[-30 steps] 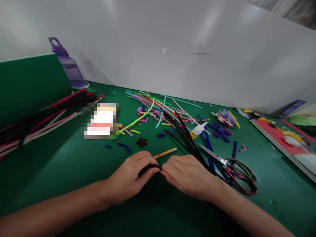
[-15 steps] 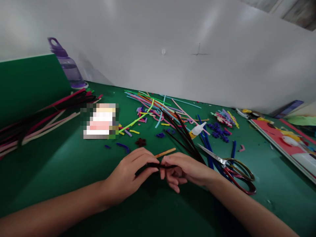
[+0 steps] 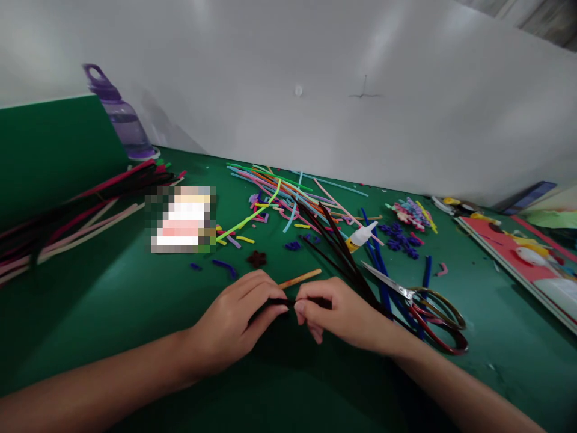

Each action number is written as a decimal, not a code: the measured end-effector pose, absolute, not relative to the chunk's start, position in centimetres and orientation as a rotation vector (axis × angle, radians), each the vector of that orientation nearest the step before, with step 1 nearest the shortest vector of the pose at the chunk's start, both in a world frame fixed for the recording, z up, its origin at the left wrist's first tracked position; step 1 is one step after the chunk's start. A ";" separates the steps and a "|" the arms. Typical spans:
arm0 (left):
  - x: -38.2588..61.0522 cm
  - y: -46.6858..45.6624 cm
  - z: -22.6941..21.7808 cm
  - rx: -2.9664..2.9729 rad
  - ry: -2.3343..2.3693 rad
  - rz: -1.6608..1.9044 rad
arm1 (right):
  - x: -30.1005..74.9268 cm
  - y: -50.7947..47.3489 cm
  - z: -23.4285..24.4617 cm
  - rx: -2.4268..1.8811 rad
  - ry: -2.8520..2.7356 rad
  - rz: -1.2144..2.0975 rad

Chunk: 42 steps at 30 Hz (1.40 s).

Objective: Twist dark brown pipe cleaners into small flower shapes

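Fingers (image 3: 259,294) of the left hand (image 3: 229,316) pinch a dark strip (image 3: 276,302) between thumb and index; strip sits at lower centre of frame, short length exposed between the hands. Right hand (image 3: 345,316) grips the same strip at its other side, thumb against curled index finger, remaining fingers folded loosely beneath. Hands near each other, apart.

Wooden stick (image 3: 302,278) lies just beyond the fingers, one end hidden by the left hand. Small brown flower shape (image 3: 257,258) on the green table (image 3: 288,391), above the left hand in frame. Dark brown strips (image 3: 340,249) run diagonally from centre toward the right forearm. Right of centre: glue bottle (image 3: 360,236), tilted; blue strips (image 3: 382,273); scissors (image 3: 408,294), blades slightly parted, pointing upper left.

Centre, farther back: multicoloured strips (image 3: 265,180) with short cut pieces scattered in front. Right: purple curled shapes (image 3: 400,240), a pastel cluster (image 3: 410,215) behind them. Left: pixelated rectangle (image 3: 183,222), bundle of dark and pink strips (image 3: 90,207). Upper left: purple bottle (image 3: 128,129), upright.
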<state>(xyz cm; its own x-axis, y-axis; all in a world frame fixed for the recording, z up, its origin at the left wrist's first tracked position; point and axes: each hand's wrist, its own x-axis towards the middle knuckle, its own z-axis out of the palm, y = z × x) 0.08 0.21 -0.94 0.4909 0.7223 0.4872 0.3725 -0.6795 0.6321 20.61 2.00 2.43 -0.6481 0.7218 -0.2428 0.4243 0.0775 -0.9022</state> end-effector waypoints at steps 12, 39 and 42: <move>0.4 0.8 0.7 1.979 0.884 0.701 | 22.1 1.7 2.6 -0.168 -2.756 -0.518; 0.3 0.3 0.2 1.926 1.053 0.964 | 36.6 1.0 1.9 -2.179 -1.991 0.110; 0.4 0.3 -0.1 1.806 1.031 0.921 | 37.7 0.2 -0.7 -2.157 -1.897 -0.009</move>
<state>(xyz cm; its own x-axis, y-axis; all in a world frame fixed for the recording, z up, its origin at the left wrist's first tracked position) 0.38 0.32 -0.09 0.3915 0.9016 0.1838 0.2839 -0.3084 0.9079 37.72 0.25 -0.73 0.1435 0.9732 0.1797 0.9748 -0.1077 -0.1954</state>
